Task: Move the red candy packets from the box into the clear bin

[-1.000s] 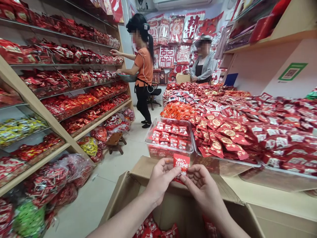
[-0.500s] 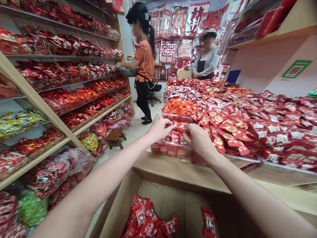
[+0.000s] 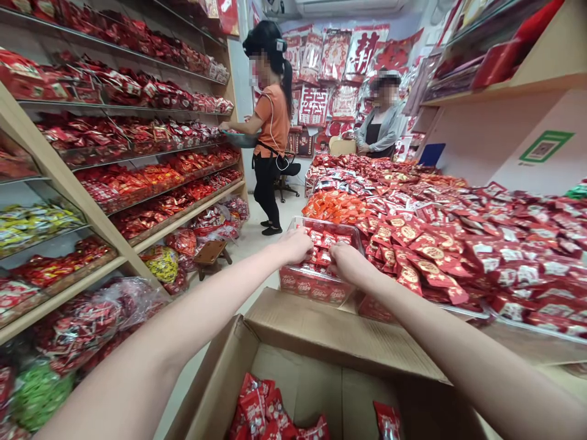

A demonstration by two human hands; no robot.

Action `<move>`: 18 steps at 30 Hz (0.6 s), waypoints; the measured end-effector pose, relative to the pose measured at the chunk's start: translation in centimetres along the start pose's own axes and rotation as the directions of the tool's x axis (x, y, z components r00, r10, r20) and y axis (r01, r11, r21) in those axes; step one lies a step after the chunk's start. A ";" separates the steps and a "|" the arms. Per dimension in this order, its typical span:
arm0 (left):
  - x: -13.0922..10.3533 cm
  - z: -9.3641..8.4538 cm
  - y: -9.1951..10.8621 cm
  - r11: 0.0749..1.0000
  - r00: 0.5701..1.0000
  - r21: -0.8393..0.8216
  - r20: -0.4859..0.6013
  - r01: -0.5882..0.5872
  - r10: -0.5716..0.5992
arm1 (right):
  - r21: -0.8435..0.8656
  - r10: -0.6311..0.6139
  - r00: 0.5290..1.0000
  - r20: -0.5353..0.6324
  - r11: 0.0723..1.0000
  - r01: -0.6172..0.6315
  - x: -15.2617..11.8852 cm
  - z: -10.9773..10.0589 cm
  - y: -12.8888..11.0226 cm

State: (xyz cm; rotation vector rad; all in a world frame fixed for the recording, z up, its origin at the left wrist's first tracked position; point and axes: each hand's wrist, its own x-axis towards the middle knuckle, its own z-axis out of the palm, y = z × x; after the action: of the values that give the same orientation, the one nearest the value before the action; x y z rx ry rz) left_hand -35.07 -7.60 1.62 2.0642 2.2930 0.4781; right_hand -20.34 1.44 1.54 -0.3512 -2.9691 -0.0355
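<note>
Both of my hands are inside a clear plastic bin (image 3: 316, 287) filled with small red-and-white candy packets (image 3: 326, 238). My left hand (image 3: 297, 244) is at the bin's left side, fingers curled down among the packets, their tips hidden. On the right, my right hand (image 3: 351, 264) has its fingers closed at the packets near the bin's middle; whatever it grips is mostly covered. Below my forearms stands an open cardboard box (image 3: 302, 366) with a heap of red packets (image 3: 259, 406) at its left and a single red packet (image 3: 387, 421) farther right.
Heaps of red packets (image 3: 426, 244) cover the display to the right. Shelves of packets (image 3: 137, 177) line the left wall, with filled bags (image 3: 92, 318) and a wooden stool (image 3: 211, 253) below. A person in orange (image 3: 270, 122) holds a bowl; another person (image 3: 380, 119) stands behind the display.
My hands have moved lower into the bin and slightly closer to the packets, my left hand's fingers now curled down. The view has tilted up a little.
</note>
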 end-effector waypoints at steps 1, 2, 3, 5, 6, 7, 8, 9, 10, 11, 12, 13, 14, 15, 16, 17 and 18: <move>0.0 -0.2 0.1 1.000 1.000 0.009 0.020 -0.002 0.002 | 0.001 -0.005 1.000 0.016 1.000 0.005 0.1 0.0 0.0; -0.1 -0.4 0.3 1.000 0.999 0.017 0.037 -0.005 0.004 | 0.002 -0.010 0.999 0.033 1.000 0.009 0.1 0.0 0.1; -0.1 -0.5 0.4 1.000 0.998 0.024 0.054 -0.009 0.007 | 0.004 -0.013 0.999 0.049 1.000 0.013 0.2 0.1 0.1; -0.1 -0.8 0.7 0.999 0.996 0.035 0.081 -0.024 0.021 | 0.007 -0.013 0.997 0.074 1.000 0.012 0.3 0.3 0.1; -0.1 -0.8 0.8 0.999 0.996 0.038 0.089 -0.034 0.030 | 0.009 -0.010 0.997 0.082 1.000 0.010 0.4 0.5 0.2; 0.0 -0.8 0.9 0.998 0.995 0.040 0.090 -0.043 0.039 | 0.012 -0.007 0.996 0.087 1.000 0.006 0.6 0.6 0.2; 0.1 -0.8 0.9 0.998 0.995 0.042 0.085 -0.051 0.047 | 0.015 -0.004 0.996 0.091 1.000 0.003 0.8 0.7 0.3; 0.1 -0.7 0.8 0.997 0.996 0.043 0.077 -0.058 0.054 | 0.020 -0.002 0.996 0.094 1.000 0.000 0.9 0.7 0.4; 0.2 -0.7 0.8 0.997 0.996 0.043 0.067 -0.063 0.060 | 0.026 0.000 0.996 0.095 1.000 -0.002 1.1 0.6 0.5; 0.3 -0.8 0.7 0.997 0.996 0.043 0.056 -0.069 0.067 | 0.032 0.003 0.996 0.091 0.999 -0.005 1.1 0.3 0.5; 0.2 -0.9 0.7 0.996 0.996 0.042 0.044 -0.075 0.073 | 0.037 0.007 0.997 0.082 0.999 -0.010 0.9 -0.3 0.4; 0.0 -1.2 0.7 0.996 0.996 0.040 0.030 -0.082 0.081 | 0.035 0.013 0.998 0.066 0.999 -0.016 0.3 -1.0 0.2; -0.4 -1.5 0.9 0.995 0.996 0.037 0.010 -0.088 0.088 | 0.039 0.021 0.999 0.034 0.999 -0.023 -0.5 -1.8 -0.3; -1.0 -1.9 1.3 0.995 0.995 0.034 -0.017 -0.094 0.095 | 0.063 0.030 1.000 -0.007 0.998 -0.030 -1.8 -2.6 -0.9; -1.9 -2.4 2.0 0.995 0.994 0.029 -0.049 -0.100 0.101 | 0.111 0.029 0.999 -0.038 0.994 -0.025 -3.4 -3.3 -1.8; -3.1 -2.7 2.9 0.994 0.990 0.022 -0.087 -0.105 0.107 | 0.207 0.027 0.997 -0.078 0.978 -0.010 -5.3 -3.8 -2.8; -4.5 -2.9 4.0 0.993 0.986 0.012 -0.120 -0.115 0.116 | 0.349 0.009 0.997 -0.072 0.937 0.017 -7.4 -3.8 -3.9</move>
State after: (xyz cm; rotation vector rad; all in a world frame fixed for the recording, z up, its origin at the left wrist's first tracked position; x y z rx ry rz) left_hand -31.24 -12.30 4.48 2.2396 2.2468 0.6192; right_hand -13.59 -4.25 4.18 -0.2878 -2.8262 0.4632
